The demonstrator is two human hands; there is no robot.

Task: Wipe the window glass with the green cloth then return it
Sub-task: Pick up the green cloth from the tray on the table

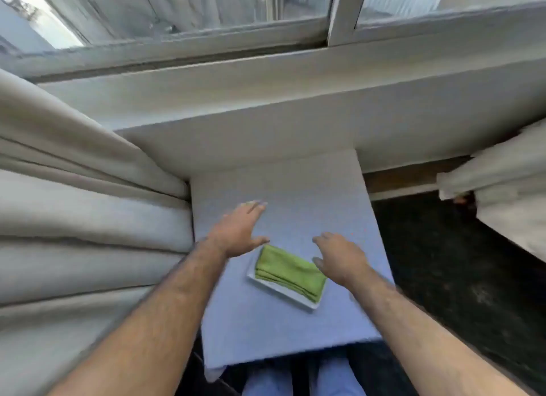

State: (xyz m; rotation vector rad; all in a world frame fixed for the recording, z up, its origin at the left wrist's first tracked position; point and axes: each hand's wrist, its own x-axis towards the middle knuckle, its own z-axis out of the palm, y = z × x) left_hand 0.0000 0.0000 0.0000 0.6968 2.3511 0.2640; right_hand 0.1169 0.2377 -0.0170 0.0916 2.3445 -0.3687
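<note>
A folded green cloth [291, 273] lies on a small white tray [282, 292] on a table with a light blue cover [295, 189]. My left hand [239, 233] hovers open just left of the cloth, fingers stretched forward. My right hand [339, 256] hovers open at the cloth's right edge, fingers pointing left; I cannot tell if it touches the cloth. The window glass [183, 8] runs across the top, behind a white frame [339, 14].
A wide white sill [266, 94] separates the table from the window. Beige curtains hang at the left [74, 203] and at the right [508, 183]. Dark floor [458, 262] lies to the right of the table. My legs show below the table's near edge.
</note>
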